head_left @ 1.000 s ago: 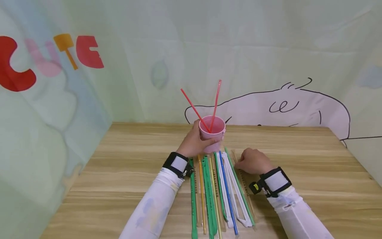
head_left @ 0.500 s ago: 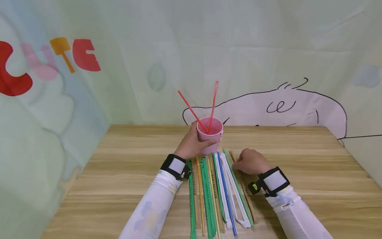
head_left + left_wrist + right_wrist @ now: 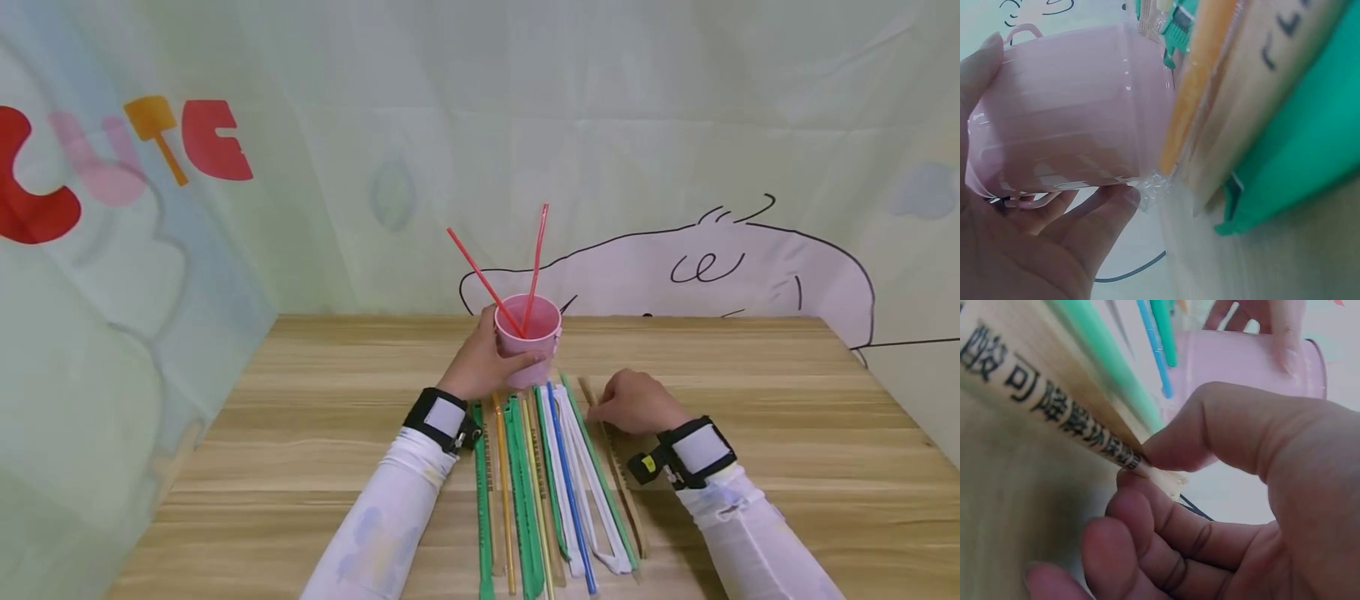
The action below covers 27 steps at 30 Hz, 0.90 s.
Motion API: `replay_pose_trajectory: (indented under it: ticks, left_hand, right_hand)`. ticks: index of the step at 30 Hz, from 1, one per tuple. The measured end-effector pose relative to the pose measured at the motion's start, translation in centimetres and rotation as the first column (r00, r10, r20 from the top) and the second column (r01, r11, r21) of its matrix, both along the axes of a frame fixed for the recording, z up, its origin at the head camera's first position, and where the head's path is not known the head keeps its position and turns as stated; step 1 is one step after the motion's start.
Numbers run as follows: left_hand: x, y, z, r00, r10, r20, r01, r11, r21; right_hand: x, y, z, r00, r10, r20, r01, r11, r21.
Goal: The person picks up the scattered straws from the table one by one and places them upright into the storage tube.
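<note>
A small pink pail (image 3: 527, 347) with two red straws (image 3: 538, 254) leaning in it stands at the far side of the table. My left hand (image 3: 480, 360) grips its side, thumb across the front; in the left wrist view the fingers lie around the pail (image 3: 1060, 106). My right hand (image 3: 637, 403) pinches the upper part of a brown-wrapped straw (image 3: 624, 492) at the right end of a row of straws. In the right wrist view, dark printed characters run along this straw (image 3: 1060, 409), held between thumb and forefinger.
Beside it lie green-wrapped straws (image 3: 525, 500), a blue straw (image 3: 572, 492), white-wrapped straws (image 3: 607, 517), an orange straw (image 3: 506, 500) and several more on the wooden table (image 3: 300, 467). A printed cloth backdrop (image 3: 337, 208) rises behind the table.
The brown-wrapped straw has turned and shifted slightly under my right hand, its lower end now a little further right. My left hand stays on the pail.
</note>
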<state>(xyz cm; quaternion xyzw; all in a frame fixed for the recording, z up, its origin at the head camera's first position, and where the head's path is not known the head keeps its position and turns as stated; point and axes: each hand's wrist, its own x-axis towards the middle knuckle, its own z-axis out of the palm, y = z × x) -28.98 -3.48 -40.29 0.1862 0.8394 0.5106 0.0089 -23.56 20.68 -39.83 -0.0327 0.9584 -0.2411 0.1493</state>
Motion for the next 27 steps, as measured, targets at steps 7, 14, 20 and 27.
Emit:
replay_pose_trajectory:
  ticks: [7, 14, 20, 27]
  left_hand:
    - [-0.3, -0.1, -0.2, 1.000, -0.011, -0.010, 0.010, 1.000, -0.002]
    - [-0.3, -0.2, -0.3, 1.000, -0.019, -0.003, 0.019, 1.000, 0.009]
    - [0.1, -0.3, -0.2, 1.000, -0.018, 0.012, 0.018, 1.000, -0.004]
    - [0.2, -0.5, 0.0, 1.000, -0.023, 0.007, 0.023, 1.000, -0.015]
  right_hand:
    - [0.1, 1.1, 1.5, 0.996, 0.034, -0.082, -0.039, 0.997, -0.066]
    - [0.5, 2.2, 3.8, 0.989, 0.024, -0.149, -0.051, 0.983, -0.175]
    - [1.0, 2.2, 5.5, 0.968, 0.006, -0.249, -0.068, 0.968, -0.243]
    - [1.3, 2.3, 8.0, 0.879, -0.117, -0.462, -0.036, 0.950, -0.310]
